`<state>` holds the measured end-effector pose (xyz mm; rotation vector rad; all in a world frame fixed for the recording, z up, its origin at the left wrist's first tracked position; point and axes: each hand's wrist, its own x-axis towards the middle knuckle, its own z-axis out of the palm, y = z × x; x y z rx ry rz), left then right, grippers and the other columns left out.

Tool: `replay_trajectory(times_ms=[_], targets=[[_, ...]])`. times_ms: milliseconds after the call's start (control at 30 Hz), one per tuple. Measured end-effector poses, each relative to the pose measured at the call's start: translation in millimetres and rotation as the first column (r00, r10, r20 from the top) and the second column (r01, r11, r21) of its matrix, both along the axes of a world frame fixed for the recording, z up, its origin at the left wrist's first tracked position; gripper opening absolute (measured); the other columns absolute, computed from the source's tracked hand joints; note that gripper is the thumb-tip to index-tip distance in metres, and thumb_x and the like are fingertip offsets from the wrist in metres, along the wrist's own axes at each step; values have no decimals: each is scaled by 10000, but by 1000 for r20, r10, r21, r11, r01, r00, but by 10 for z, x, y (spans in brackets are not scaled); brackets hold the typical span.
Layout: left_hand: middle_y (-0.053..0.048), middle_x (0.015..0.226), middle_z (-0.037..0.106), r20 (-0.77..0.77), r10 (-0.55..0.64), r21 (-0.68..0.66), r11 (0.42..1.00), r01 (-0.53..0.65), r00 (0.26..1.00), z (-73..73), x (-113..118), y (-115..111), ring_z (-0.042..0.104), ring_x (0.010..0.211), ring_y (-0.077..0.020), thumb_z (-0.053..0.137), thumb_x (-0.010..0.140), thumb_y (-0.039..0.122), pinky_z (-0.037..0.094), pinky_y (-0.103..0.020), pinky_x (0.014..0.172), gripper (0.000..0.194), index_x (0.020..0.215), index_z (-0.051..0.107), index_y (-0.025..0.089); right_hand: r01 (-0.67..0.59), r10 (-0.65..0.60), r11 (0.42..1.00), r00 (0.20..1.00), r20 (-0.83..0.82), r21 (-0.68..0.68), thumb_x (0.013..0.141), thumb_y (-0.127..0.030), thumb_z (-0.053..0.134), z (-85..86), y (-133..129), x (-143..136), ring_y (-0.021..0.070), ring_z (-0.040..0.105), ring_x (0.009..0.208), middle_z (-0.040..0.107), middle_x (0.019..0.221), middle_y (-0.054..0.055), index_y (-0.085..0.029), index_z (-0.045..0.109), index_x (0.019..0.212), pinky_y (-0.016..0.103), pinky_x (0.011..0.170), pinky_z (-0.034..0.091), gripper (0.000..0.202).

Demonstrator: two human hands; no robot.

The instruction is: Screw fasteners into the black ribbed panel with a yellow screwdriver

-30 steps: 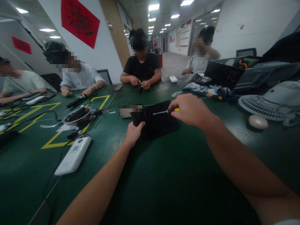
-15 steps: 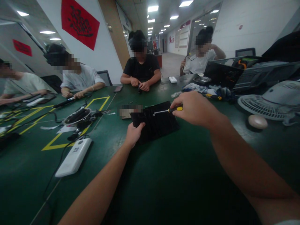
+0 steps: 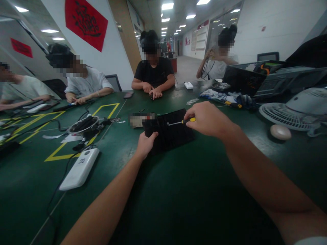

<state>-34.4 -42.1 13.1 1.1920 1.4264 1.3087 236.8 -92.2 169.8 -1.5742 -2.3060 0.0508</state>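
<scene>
A flat black panel [image 3: 176, 136] lies tilted over the green table [image 3: 163, 190], its surface too dark to show detail. My left hand [image 3: 146, 144] is closed on the panel's left edge, thumb on top. Between the fingers of my right hand [image 3: 204, 119] is a screwdriver [image 3: 189, 120] with a yellow and black handle. Its thin metal shaft points left across the panel, and a small round shiny spot shows at the tip. Just behind the panel's left corner sits a small light-coloured box [image 3: 136, 120].
A white power bank [image 3: 80, 170] marked 22 lies at left, with cables and a round wire-rimmed item [image 3: 84, 125] beyond. At right are a white fan [image 3: 286, 110], a pale rounded object [image 3: 280, 132] and cloth [image 3: 217, 96]. Several people sit around the table.
My right hand and the screwdriver have shifted slightly left over the panel. The person at the far right has raised both hands near the face.
</scene>
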Motion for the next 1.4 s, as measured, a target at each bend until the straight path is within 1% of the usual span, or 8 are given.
replay_trajectory(times_ms=[233,400,733,833,933,1067,1233,1400], targets=[[-70,876,789,-23,3,12,1000,-3,1000,9,1,-6,739,846,-278,869,678,448,585,-404,830,389,922,759,165,20,-20,998,1000,-5,56,889,-201,734,54,-51,57,310,772,1050,857,1108,95,-227,906,1102,433,981,556,276],[-63,865,777,-31,11,11,1000,-11,999,18,2,-13,735,849,-278,881,666,453,586,-411,849,405,921,760,162,47,-48,998,998,32,38,889,-194,724,35,-41,14,340,760,1124,850,1156,107,-238,906,1115,455,992,556,293],[-68,895,788,-14,8,-3,1000,-8,1000,35,10,-19,738,867,-281,884,645,455,586,-401,832,407,909,747,178,58,-58,998,997,47,4,896,-208,718,26,-21,-25,327,769,1090,851,1165,92,-258,905,1131,438,925,567,304],[-69,889,782,-8,12,-9,1000,-12,1000,37,10,-23,737,866,-286,891,636,457,591,-414,840,413,905,742,181,71,-71,997,997,30,20,900,-216,718,5,-10,-26,328,768,1088,850,1166,91,-257,903,1127,438,916,569,296],[-74,899,787,-3,11,-11,1000,-11,1000,30,3,-21,743,866,-286,895,639,461,596,-426,862,419,913,747,180,69,-69,997,998,-7,41,900,-199,716,-5,4,-5,328,768,1100,854,1152,98,-238,902,1114,445,950,564,286],[-89,927,806,-16,10,-4,1000,-10,1000,28,-6,-12,756,888,-296,891,657,462,602,-432,871,415,924,760,173,46,-44,997,998,-41,60,891,-195,723,44,-9,55,324,769,1099,854,1142,92,-234,899,1100,445,978,555,276],[-92,910,806,-30,14,9,1000,-14,999,36,-4,-8,754,872,-296,891,657,463,607,-438,865,412,914,761,168,111,-113,991,993,25,68,904,-265,732,114,-76,84,353,768,1043,851,1073,107,-252,904,1089,463,908,555,253],[-83,907,794,-30,23,-3,1000,-23,999,48,12,-27,748,874,-288,900,638,464,602,-421,861,419,899,754,171,101,-104,993,993,47,61,886,-236,744,74,-89,15,341,762,1055,849,1085,82,-286,905,1059,443,889,553,242]])
